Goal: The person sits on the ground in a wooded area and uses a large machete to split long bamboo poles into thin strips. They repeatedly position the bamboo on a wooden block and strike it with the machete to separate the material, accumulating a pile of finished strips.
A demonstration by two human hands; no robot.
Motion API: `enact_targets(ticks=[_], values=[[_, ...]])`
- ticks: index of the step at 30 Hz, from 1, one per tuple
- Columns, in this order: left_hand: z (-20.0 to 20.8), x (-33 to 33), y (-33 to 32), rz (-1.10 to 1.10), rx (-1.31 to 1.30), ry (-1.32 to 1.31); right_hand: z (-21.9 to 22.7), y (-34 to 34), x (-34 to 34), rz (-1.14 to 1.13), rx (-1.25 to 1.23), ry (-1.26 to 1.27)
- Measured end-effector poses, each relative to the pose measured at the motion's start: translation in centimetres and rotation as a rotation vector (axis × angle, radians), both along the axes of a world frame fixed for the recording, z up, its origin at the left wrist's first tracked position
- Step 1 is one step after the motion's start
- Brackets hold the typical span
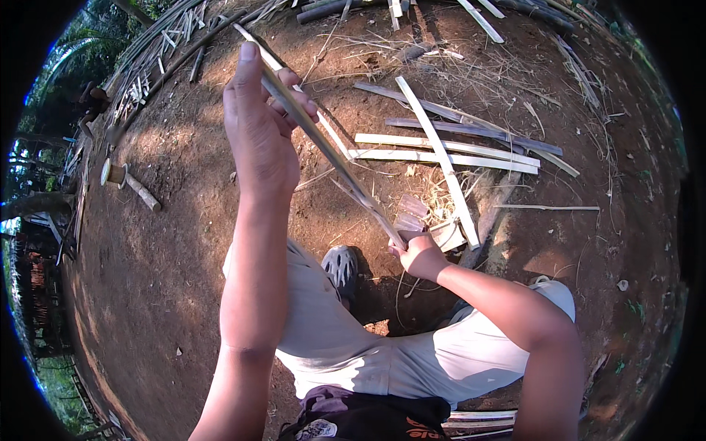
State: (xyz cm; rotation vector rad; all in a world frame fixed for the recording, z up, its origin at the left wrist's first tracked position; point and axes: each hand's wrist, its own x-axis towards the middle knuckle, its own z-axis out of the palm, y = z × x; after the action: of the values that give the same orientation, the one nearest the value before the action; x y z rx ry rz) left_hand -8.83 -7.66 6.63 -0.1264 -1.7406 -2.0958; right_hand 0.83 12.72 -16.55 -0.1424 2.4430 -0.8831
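Note:
A long, narrow bamboo strip (pixel 318 137) slants across in front of me, from upper left down toward my right knee. Near its upper part my left hand (pixel 257 128) is closed on it, thumb pointing up and fingers curled at its far side. My right hand (pixel 422 257) grips the lower end, close above my right leg. Just beyond the right hand lie pale shavings (pixel 439 202) and a long white bamboo slat (pixel 440 154), which crosses several other slats (pixel 448 157) on the ground.
To the left, a short round wooden piece (pixel 112 173) lies beside a stubby stick (pixel 143 192). Split bamboo (pixel 173 37) is heaped along the far left behind a dark pole (pixel 184 60). My dark clog (pixel 340 270) rests on brown soil. More slats (pixel 482 420) lie behind me.

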Motion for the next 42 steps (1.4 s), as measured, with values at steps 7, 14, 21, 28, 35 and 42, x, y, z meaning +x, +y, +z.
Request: enact_targets(ticks=[7,14,21,28,35,42], values=[[2.9,2.8,-3.0,-0.918,0.184,0.234,3.5,-0.1,0.2,0.036,0.002,-0.057],[7.7,2.8,-0.2,-0.932,-0.091,0.370,8.9,3.7,0.5,-0.260,-0.079,-0.051],[6.2,0.2,3.9,-0.612,-0.011,0.172,9.3,4.5,2.6,-0.318,-0.159,-0.141],[5.6,-0.2,6.5,-0.706,-0.172,0.124,11.8,1.9,5.4,-0.555,-0.476,-0.158],[5.0,0.1,4.4,-1.014,-0.175,0.254,15.0,1.7,6.5,-0.388,-0.497,0.474],[5.7,1.2,5.2,-0.889,-0.290,0.281,13.6,1.5,5.0,-0.351,-0.221,0.398]])
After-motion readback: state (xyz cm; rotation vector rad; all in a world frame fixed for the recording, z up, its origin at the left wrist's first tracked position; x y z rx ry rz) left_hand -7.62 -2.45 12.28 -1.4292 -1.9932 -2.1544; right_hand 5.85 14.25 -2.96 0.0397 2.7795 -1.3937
